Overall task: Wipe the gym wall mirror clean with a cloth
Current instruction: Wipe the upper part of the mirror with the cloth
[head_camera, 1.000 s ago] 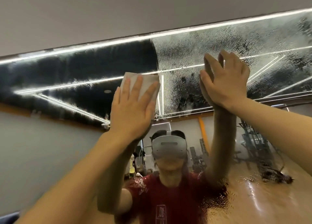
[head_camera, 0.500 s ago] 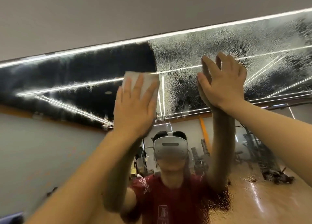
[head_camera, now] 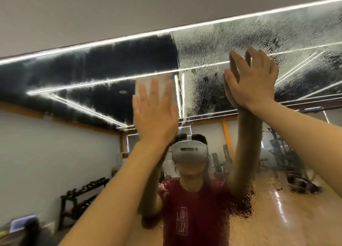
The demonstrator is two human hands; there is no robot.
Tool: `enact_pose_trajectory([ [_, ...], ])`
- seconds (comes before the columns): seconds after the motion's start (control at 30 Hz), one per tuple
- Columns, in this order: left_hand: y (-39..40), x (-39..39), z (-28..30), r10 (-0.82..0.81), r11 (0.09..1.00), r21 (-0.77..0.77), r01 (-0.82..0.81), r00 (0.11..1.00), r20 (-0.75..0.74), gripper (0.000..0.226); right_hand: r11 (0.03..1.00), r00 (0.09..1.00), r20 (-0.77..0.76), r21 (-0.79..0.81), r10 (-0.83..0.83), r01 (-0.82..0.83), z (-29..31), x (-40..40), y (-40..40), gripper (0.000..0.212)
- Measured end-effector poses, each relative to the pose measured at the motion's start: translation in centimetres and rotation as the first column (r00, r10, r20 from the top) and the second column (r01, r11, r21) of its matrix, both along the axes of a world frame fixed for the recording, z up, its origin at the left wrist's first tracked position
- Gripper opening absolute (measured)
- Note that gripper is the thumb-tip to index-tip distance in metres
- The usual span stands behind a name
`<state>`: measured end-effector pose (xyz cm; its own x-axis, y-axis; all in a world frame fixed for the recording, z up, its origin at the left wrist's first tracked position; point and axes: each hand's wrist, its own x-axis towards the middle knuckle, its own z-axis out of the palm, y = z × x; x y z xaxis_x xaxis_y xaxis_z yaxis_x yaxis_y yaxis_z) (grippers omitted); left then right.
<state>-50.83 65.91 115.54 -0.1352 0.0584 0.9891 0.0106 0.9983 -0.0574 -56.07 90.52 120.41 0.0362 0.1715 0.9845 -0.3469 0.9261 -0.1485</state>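
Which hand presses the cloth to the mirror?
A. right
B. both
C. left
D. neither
C: the left hand lies flat over the white cloth on the mirror, while the right hand holds no cloth.

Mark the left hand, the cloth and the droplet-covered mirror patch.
left hand (head_camera: pixel 154 119): head view, back of the hand.
cloth (head_camera: pixel 162 84): head view, white strip showing between two fingers.
droplet-covered mirror patch (head_camera: pixel 203 47): head view, beaded glass near the top edge.

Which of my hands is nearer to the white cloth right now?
Left. The left hand presses the cloth flat against the mirror; the right hand rests on the glass to its right, apart from it.
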Motion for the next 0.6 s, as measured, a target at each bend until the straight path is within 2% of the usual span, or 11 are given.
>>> enact_pose_trajectory([
  [0.1,1.0,-0.5,-3.1,-0.023,0.978,-0.207,0.029,0.999,0.031,0.056,1.000,1.000,-0.016,0.005,0.023,-0.023,0.0,0.2,0.0,0.056],
  [0.17,-0.9,-0.3,-3.3,-0.019,0.972,-0.234,0.028,0.999,0.040,0.055,1.000,0.999,-0.017,0.002,0.027,-0.027,0.0,0.3,0.0,0.056],
  [0.27,-5.5,0.7,-2.6,0.018,1.000,0.001,-0.018,1.000,-0.019,0.055,1.000,0.999,-0.028,-0.003,0.029,-0.029,-0.2,0.3,-0.1,0.056],
  [0.33,-7.4,1.3,-2.1,0.035,0.984,0.173,-0.029,0.999,-0.034,0.059,1.000,0.999,-0.035,-0.006,0.013,-0.014,-0.3,0.2,-0.1,0.056],
  [0.43,-6.2,1.0,-2.0,0.028,0.964,0.265,-0.012,0.998,-0.055,0.057,1.000,1.000,-0.018,-0.004,0.003,-0.003,-0.1,0.3,-0.1,0.057],
  [0.5,-3.9,0.7,-2.6,0.016,0.981,0.193,-0.005,0.998,-0.059,0.056,1.000,1.000,-0.010,-0.005,0.002,-0.002,0.0,0.2,-0.2,0.056],
  [0.6,-1.4,-0.1,-5.0,-0.006,0.997,-0.083,0.005,1.000,-0.017,0.056,1.000,1.000,0.009,-0.007,-0.018,0.018,-0.1,0.2,-0.2,0.055],
])
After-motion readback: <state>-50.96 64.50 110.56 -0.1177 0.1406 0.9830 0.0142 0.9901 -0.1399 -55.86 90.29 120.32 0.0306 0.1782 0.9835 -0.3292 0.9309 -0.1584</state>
